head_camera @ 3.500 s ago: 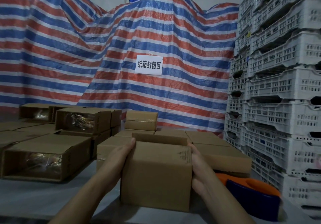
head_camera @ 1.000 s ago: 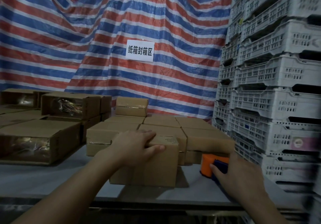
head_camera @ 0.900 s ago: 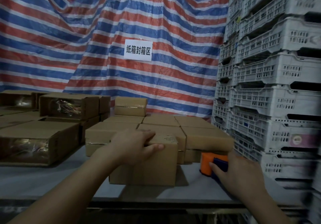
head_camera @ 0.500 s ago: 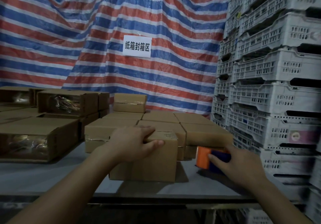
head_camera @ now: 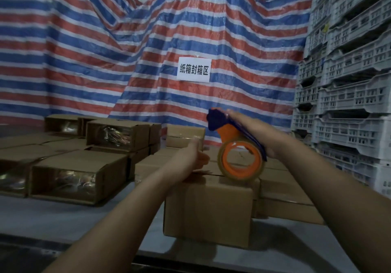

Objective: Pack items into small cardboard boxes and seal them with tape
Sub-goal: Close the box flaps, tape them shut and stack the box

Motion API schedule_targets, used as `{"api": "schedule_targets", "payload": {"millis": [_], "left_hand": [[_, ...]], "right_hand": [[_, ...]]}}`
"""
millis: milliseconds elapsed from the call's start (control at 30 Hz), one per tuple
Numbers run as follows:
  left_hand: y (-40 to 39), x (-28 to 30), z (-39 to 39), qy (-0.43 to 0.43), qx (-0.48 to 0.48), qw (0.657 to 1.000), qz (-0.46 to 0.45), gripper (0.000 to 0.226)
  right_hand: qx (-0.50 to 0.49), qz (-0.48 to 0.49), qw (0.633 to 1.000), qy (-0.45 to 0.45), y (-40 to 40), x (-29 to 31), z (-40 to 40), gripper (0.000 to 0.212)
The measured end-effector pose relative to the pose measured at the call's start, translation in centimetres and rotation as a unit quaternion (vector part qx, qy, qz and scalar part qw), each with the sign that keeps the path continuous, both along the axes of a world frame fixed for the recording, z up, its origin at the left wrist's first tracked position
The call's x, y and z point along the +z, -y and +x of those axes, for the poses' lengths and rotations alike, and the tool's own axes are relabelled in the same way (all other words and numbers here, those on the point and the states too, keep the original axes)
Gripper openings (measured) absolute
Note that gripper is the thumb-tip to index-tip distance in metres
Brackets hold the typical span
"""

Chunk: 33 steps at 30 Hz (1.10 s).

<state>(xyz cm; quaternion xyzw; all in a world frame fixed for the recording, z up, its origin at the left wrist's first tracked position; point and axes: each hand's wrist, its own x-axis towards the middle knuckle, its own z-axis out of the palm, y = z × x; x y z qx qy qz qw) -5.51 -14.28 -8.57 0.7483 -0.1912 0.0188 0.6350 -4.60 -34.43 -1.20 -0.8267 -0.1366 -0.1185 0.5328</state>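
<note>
Sealing looks like the step in hand: the right hand (head_camera: 251,130) grips the orange and blue tape dispenser (head_camera: 237,145), fingers wrapped over its top, with the roll resting on the top of the closed cardboard box (head_camera: 208,209) at the near edge of the tabletop (head_camera: 63,213). The left hand (head_camera: 190,156) lies on the box top with fingers straight and together, pressing down beside the roll. To do this well, I judge the left hand should keep the flaps flat and the box from sliding, the tape should start over one end of the seam where the flaps meet, and the dispenser should be drawn straight along that seam with steady pressure. More boxes (head_camera: 76,179) lie nearby, some with open ends, so the job seems far from finished
</note>
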Motion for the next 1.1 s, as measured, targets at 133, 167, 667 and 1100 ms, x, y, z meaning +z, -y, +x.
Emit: {"api": "schedule_targets", "payload": {"millis": [133, 167, 667, 1100], "left_hand": [[0.0, 1.1, 0.3, -0.092, 0.027, 0.990, -0.102, 0.079], [-0.4, 1.3, 0.5, -0.108, 0.026, 0.986, -0.125, 0.080], [-2.6, 0.8, 2.1, -0.184, -0.068, 0.947, -0.256, 0.049], [-2.0, 1.4, 1.7, -0.206, -0.038, 0.941, -0.264, 0.047]], "right_hand": [[0.004, -0.081, 0.996, -0.024, -1.1, -0.2, 1.2, 0.065], [0.002, -0.090, 0.995, -0.034, -1.2, -0.1, 1.2, 0.064], [-0.033, -0.130, 0.991, -0.029, -1.8, 0.0, 2.1, 0.060], [-0.025, -0.155, 0.987, -0.047, -2.3, 0.3, 2.7, 0.072]]}}
